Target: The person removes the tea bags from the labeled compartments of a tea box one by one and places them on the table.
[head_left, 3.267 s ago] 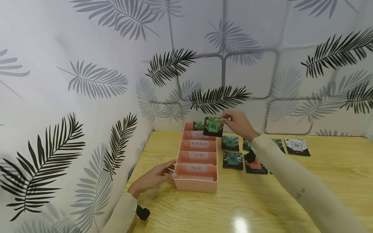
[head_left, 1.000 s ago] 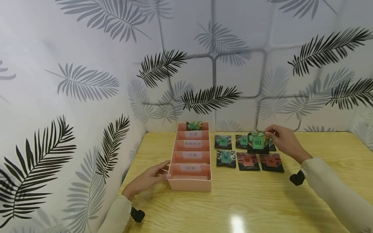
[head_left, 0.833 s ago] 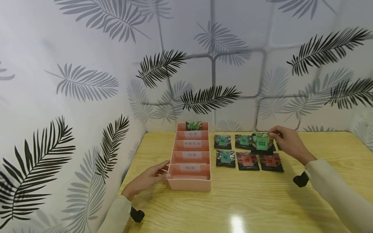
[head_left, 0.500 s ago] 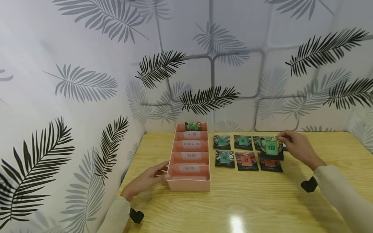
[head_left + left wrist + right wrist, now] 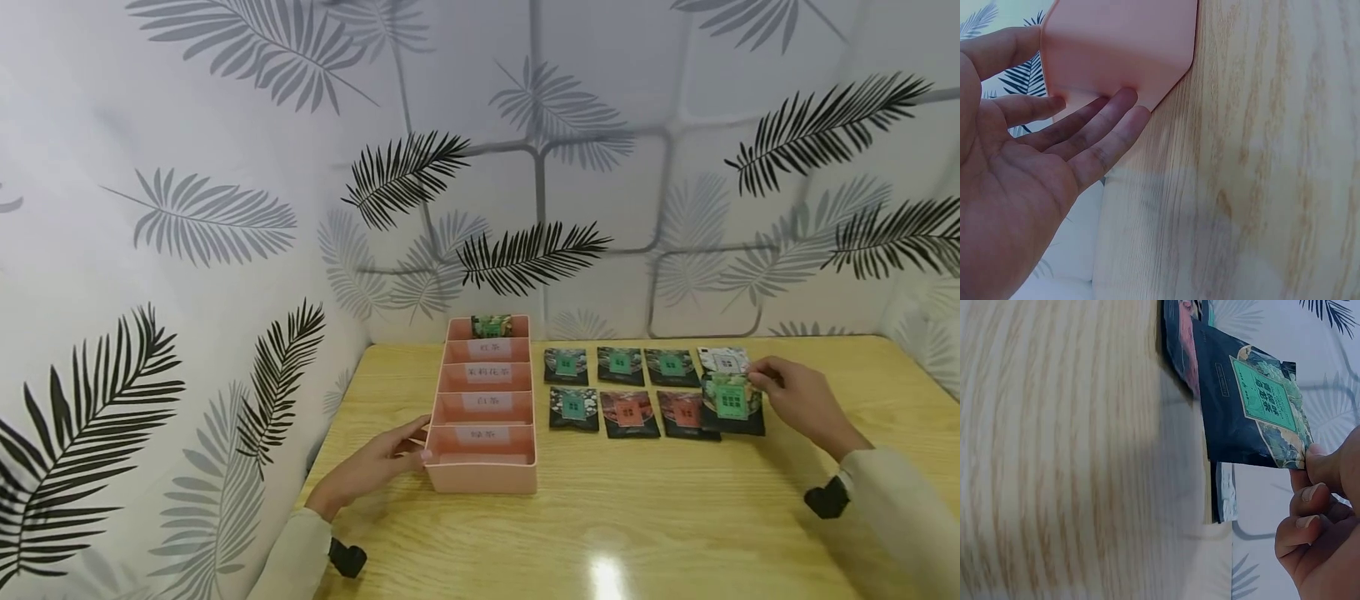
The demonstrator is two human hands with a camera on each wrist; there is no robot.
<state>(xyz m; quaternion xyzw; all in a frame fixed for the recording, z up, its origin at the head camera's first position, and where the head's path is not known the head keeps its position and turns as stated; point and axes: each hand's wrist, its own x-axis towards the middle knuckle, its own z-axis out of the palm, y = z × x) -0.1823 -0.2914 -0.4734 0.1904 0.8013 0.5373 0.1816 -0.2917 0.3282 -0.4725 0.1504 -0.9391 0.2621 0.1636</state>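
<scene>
My right hand (image 5: 806,404) pinches a black tea sachet with a green label (image 5: 731,400) by its upper right corner. In the right wrist view, thumb and forefinger hold the sachet's (image 5: 1241,406) edge above the table. My left hand (image 5: 378,467) touches the front left corner of a pink divided box (image 5: 483,479); in the left wrist view its extended fingers (image 5: 1107,140) rest against the wall. Paper labels with Chinese characters mark several dividers. Another green-labelled sachet (image 5: 491,326) stands in the farthest compartment.
Right of the box, sachets lie in two rows. At the back are green-labelled ones (image 5: 620,364) and a white one (image 5: 722,359); in front, a teal-labelled one (image 5: 573,408) and two red-labelled ones (image 5: 630,412). A leaf-patterned wall covering (image 5: 600,192) borders the wooden table (image 5: 637,517).
My right hand has carried the green-labelled sachet from beside the box's far end rightward over the rows, to the right end of the front row. My left hand keeps its place on the box.
</scene>
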